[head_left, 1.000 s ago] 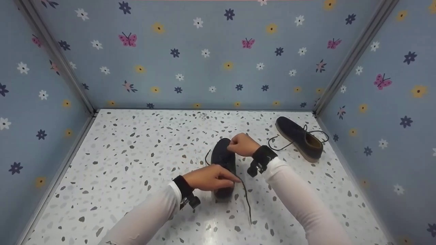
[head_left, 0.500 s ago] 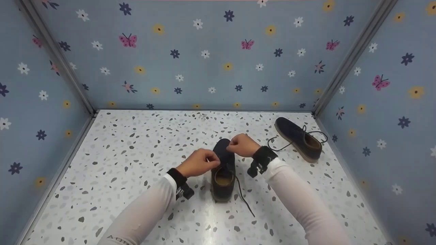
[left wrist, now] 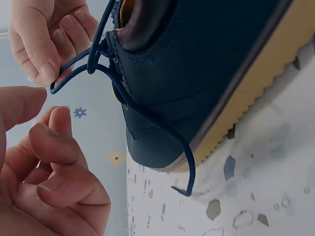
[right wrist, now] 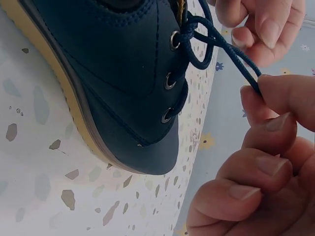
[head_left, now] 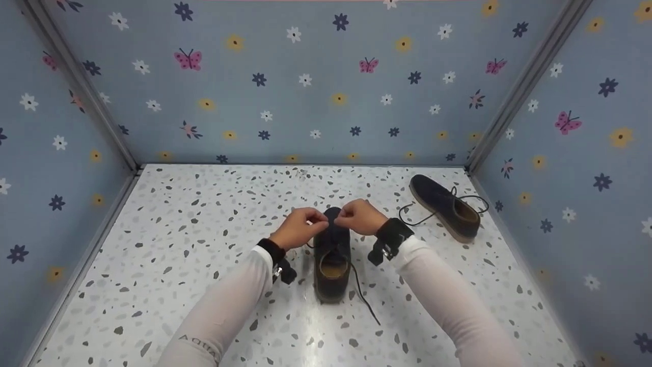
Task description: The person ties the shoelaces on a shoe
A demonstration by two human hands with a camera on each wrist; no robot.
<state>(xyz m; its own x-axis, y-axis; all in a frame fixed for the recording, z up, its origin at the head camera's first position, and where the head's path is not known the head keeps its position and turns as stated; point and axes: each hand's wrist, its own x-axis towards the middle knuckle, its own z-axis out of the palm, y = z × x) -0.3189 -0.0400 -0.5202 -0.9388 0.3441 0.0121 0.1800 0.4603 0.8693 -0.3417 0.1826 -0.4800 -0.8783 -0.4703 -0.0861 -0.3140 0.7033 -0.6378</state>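
Observation:
A dark blue lace-up shoe (head_left: 332,291) stands on the speckled surface, toe pointing away from me. Over its front, my right hand (head_left: 362,217) pinches a loop of the blue shoelace (right wrist: 235,55) between thumb and index finger, drawn out from a knot at the eyelets. Close beside it is my left hand (head_left: 299,227), fingers loosely bent and thumb apart from the index finger. In the left wrist view the left thumb tip is right at the end of the loop. One lace end (left wrist: 183,147) hangs down along the shoe's side.
A second dark shoe (head_left: 445,206) lies at the back right, its laces loose. Blue panels with flowers and butterflies (head_left: 305,81) close in the back and both sides of the speckled white surface (head_left: 214,285).
My left hand has gone from over the shoe's opening, by the right-hand lace, forward to beside my right hand. The lace end at right has shifted slightly. The right hand has barely moved.

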